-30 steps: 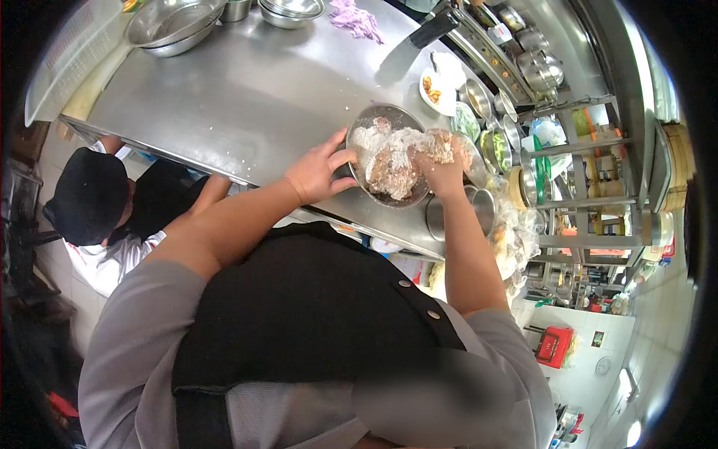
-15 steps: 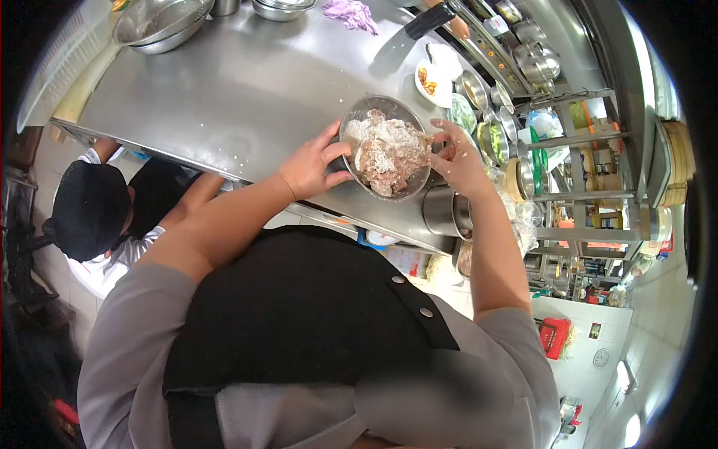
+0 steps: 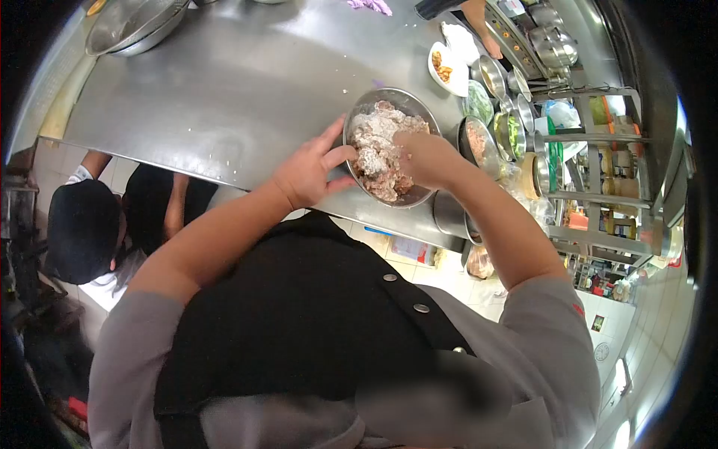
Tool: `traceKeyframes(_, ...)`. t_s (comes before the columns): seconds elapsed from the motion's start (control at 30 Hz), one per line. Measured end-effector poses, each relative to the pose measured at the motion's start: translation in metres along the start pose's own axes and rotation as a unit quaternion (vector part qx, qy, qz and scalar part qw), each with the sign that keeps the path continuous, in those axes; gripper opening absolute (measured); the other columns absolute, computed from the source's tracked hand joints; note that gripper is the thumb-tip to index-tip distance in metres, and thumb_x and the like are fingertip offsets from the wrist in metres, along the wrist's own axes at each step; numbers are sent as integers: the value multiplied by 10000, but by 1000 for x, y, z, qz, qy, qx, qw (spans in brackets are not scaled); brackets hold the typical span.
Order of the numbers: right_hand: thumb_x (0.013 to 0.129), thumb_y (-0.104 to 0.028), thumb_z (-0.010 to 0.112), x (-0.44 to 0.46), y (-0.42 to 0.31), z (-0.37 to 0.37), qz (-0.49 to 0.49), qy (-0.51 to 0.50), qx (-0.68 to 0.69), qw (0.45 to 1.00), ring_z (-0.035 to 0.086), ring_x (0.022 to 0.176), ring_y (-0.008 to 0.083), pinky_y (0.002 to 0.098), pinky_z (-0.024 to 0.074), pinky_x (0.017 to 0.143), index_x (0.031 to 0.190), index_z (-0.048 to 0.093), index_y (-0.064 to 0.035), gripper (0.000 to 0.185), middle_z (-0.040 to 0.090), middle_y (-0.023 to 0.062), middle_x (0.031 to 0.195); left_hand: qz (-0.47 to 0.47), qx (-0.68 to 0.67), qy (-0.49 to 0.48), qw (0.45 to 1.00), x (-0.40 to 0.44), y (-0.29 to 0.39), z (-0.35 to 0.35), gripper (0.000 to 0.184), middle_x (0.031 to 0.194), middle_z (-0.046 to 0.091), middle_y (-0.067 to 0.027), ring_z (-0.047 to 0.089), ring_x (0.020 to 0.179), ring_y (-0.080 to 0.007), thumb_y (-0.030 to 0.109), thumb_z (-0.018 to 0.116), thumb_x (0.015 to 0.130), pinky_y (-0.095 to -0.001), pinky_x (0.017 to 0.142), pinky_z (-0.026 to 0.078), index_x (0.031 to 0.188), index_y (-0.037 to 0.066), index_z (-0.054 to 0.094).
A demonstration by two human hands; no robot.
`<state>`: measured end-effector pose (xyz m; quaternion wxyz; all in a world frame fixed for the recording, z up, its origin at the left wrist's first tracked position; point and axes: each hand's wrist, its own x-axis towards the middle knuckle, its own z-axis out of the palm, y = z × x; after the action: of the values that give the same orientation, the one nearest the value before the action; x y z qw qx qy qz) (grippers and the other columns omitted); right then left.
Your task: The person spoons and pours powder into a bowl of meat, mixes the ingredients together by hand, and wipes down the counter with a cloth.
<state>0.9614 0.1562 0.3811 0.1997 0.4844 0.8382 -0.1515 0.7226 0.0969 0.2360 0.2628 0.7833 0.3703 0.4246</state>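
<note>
A steel mixing bowl (image 3: 410,98) on the steel worktable holds pink minced meat (image 3: 381,170) dusted with white powder, likely flour. My left hand (image 3: 308,170) grips the bowl's near left rim, thumb and fingers apart around the edge. Inside the bowl, my right hand (image 3: 428,159) presses into the right side of the meat. Its fingers are curled and partly sunk out of sight in the mix.
Right of the bowl are a white plate (image 3: 453,81) of brown food, a steel pot (image 3: 451,217) and several ingredient bowls. Stacked steel bowls (image 3: 138,34) stand at the far left. A co-worker in a black cap (image 3: 84,228) is at the left; another person's arm (image 3: 479,26) reaches in top right.
My right hand has moved from the bowl's right rim, fingers spread, into the meat. My left hand stays at the rim. The view has shifted slightly.
</note>
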Motion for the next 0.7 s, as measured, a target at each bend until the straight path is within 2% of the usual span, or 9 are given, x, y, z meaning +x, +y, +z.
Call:
traceKeyframes(0.17,837,-78,642,17,-6,12,25,-88,-38,995,702,985,403,482,551,849,1073,636,-75,236,717,219,988,12,8,4,1000,3,-3,-1,424,1593,329,-262,597,1191,-469,327,832,818,-504,1000,513,1157,181,623)
traceKeyframes(0.2,804,-45,660,21,-8,10,-4,-81,-58,995,715,953,399,489,562,818,1028,691,-62,227,731,210,971,10,8,5,1000,3,-2,-1,421,1593,331,-263,596,1192,-468,328,833,818,-504,1000,512,1155,183,626)
traceKeyframes(0.3,805,-52,663,52,-17,8,18,-184,-160,970,728,933,382,486,574,794,994,741,-36,205,744,199,967,4,-12,4,1000,3,-2,-1,425,1590,337,-264,591,1199,-466,331,831,819,-506,1002,511,1158,181,622)
traceKeyframes(0.5,830,-103,649,64,-17,17,-11,-126,-211,969,735,918,358,460,582,791,963,761,-11,197,750,195,953,22,-13,28,999,1,-6,5,459,1604,311,-256,570,1232,-465,338,826,825,-510,1019,504,1191,172,606)
traceKeyframes(0.6,842,-135,642,41,-21,17,50,-93,-192,976,733,907,361,455,580,799,1008,748,-28,224,753,180,960,-8,6,-4,1000,-2,-4,6,477,1611,301,-243,561,1252,-458,343,819,832,-505,1035,497,1216,174,592)
traceKeyframes(0.7,834,-159,671,15,-4,15,10,15,-20,1000,711,996,366,460,562,870,1077,720,-40,275,743,180,1047,-2,17,4,1000,-2,-7,8,487,1611,306,-234,559,1260,-452,357,808,840,-501,1042,493,1234,182,582)
